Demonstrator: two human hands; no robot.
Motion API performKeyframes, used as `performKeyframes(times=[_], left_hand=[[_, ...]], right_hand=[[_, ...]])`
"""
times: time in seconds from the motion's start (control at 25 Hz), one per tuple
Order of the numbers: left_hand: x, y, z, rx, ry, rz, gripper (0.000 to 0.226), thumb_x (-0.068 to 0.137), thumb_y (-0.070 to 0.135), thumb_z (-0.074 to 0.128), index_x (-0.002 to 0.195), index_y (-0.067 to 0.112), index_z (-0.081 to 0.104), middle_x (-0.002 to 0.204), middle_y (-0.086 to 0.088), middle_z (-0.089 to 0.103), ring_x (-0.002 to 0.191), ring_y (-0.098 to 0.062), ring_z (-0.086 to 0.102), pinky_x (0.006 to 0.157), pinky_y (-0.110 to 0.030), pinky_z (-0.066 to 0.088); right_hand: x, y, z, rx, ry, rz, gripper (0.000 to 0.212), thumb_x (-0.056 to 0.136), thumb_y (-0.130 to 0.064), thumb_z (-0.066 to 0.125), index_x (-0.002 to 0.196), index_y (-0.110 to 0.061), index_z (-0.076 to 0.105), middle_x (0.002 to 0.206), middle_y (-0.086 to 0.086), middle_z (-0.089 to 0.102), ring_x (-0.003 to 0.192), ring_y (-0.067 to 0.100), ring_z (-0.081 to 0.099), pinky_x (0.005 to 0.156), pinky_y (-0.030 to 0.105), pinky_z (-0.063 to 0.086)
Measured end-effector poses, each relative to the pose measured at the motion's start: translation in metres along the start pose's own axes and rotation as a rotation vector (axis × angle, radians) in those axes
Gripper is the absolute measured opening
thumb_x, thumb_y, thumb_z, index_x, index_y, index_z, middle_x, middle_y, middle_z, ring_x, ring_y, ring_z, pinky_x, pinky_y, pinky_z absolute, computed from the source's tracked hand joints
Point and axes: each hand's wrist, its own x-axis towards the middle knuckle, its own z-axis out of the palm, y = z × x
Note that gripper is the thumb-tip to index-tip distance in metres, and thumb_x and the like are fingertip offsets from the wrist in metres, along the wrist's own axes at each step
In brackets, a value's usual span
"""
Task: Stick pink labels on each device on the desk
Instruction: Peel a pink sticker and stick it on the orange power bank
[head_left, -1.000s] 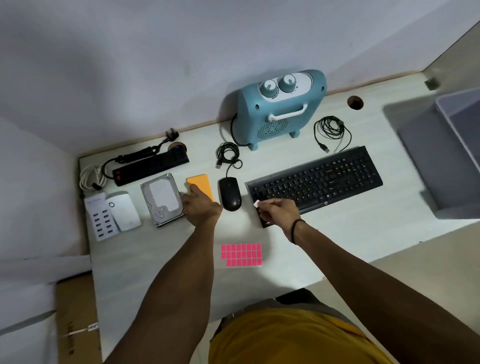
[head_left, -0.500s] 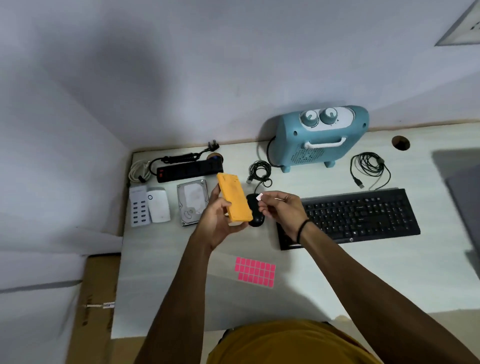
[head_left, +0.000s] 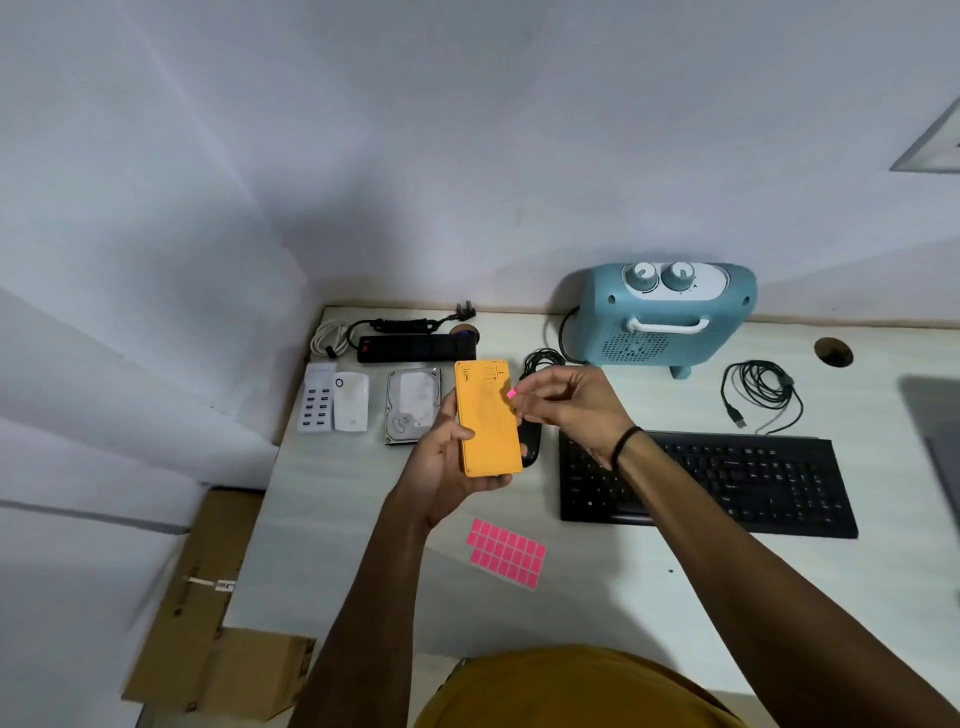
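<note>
A sheet of pink labels (head_left: 506, 554) is lying nearest on the white worktop (head_left: 675, 613). Above it, the left hand (head_left: 451, 464) is gripping an orange power bank (head_left: 487, 418), lifted clear of the worktop. The right hand (head_left: 566, 404) is pinching a single pink label (head_left: 511, 394) against its upper right edge. A hard drive (head_left: 412, 405), keyboard (head_left: 727, 483) and blue heater (head_left: 667, 314) are sitting farther back.

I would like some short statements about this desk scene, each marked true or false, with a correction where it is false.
1. The left hand holds the orange device above the desk. True.
2. The right hand is empty. False: it pinches a pink label.
3. The label sheet lies on the keyboard. False: it lies on the desk, beside the keyboard.
4. The blue heater stands by the wall. True.
</note>
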Motion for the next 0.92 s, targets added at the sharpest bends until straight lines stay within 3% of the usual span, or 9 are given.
performKeyframes(times=[0.12,0.2,0.32,0.64,0.8,0.92], left_hand=[[-0.009,-0.007,0.013,0.075,0.028,0.035,0.067,0.085,0.010,0.046,0.144,0.042,0.044,0.141,-0.023,0.055,0.113,-0.052,0.060,0.079,-0.053,0.052],[-0.012,-0.011,0.021,0.123,0.031,0.044,0.068,0.085,0.010,0.046,0.145,0.043,0.042,0.143,-0.023,0.055,0.114,-0.051,0.062,0.079,-0.053,0.052],[-0.016,-0.021,0.032,0.180,0.012,0.044,0.069,0.086,0.009,0.044,0.146,0.043,0.040,0.141,-0.022,0.057,0.117,-0.051,0.061,0.082,-0.054,0.051],[-0.024,-0.041,0.048,0.211,0.039,0.062,0.071,0.083,0.008,0.046,0.142,0.048,0.046,0.148,-0.023,0.048,0.128,-0.057,0.050,0.085,-0.060,0.051],[-0.031,-0.041,0.052,0.228,0.027,0.085,0.075,0.081,0.005,0.045,0.142,0.050,0.045,0.147,-0.020,0.051,0.124,-0.054,0.056,0.088,-0.061,0.051],[-0.034,-0.037,0.054,0.251,0.027,0.086,0.077,0.080,0.003,0.044,0.141,0.051,0.045,0.144,-0.018,0.056,0.121,-0.051,0.060,0.089,-0.061,0.049]], right_hand=[[-0.008,-0.008,-0.007,-0.281,-0.024,-0.022,0.028,0.076,-0.008,0.084,0.101,-0.009,0.072,0.079,0.011,0.078,0.077,0.020,0.076,0.077,0.024,0.059],[-0.013,-0.019,-0.010,-0.466,-0.039,-0.075,0.021,0.077,-0.011,0.084,0.096,-0.011,0.075,0.077,0.006,0.078,0.071,0.009,0.074,0.070,0.012,0.053],[-0.019,-0.027,-0.012,-0.670,-0.059,-0.149,0.010,0.079,-0.016,0.083,0.088,-0.015,0.080,0.077,0.002,0.078,0.066,0.006,0.069,0.064,0.006,0.048],[-0.040,-0.031,-0.010,-0.896,-0.010,-0.253,0.006,0.077,-0.018,0.082,0.083,-0.020,0.082,0.082,-0.006,0.078,0.075,0.006,0.069,0.078,0.016,0.053],[-0.041,-0.037,-0.004,-0.886,0.051,-0.222,0.005,0.071,-0.021,0.084,0.076,-0.022,0.081,0.077,-0.009,0.077,0.071,0.001,0.069,0.079,0.020,0.056],[-0.039,-0.041,-0.002,-0.850,0.148,-0.106,0.023,0.061,-0.034,0.090,0.073,-0.023,0.075,0.079,-0.004,0.074,0.073,0.009,0.069,0.075,0.027,0.059]])
